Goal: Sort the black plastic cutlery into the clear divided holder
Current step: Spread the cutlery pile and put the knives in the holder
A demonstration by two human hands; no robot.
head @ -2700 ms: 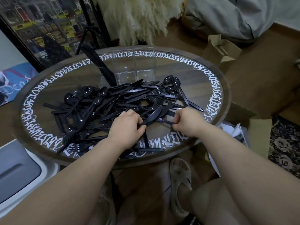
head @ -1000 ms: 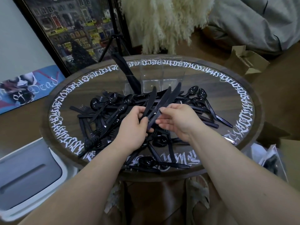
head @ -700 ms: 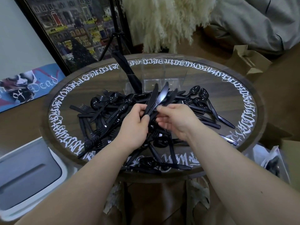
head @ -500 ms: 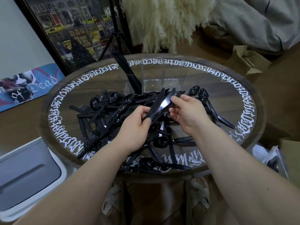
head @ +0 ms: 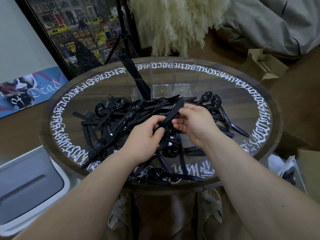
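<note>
A heap of black plastic cutlery [head: 121,122] covers the middle of the round table [head: 259,108]. My left hand [head: 143,137] grips the handles of a small bunch of black knives [head: 173,112] that point up and away. My right hand [head: 195,122] pinches the bunch near the blades with thumb and fingertips. The clear divided holder [head: 166,84] stands at the table's far side. Its left compartment holds several black knives [head: 135,75]; the middle and right compartments look empty.
A white and grey bin [head: 26,187] sits at the lower left. Brown paper bags [head: 259,66] lie on the floor at the right, and a box with packaging [head: 285,168] at the lower right. A framed picture [head: 78,32] and pampas grass [head: 173,23] stand behind the table.
Both hands lifted several knives out of the heap. The fanned-out knives have been drawn together into one tight bunch, and my right hand slid up toward the blades.
</note>
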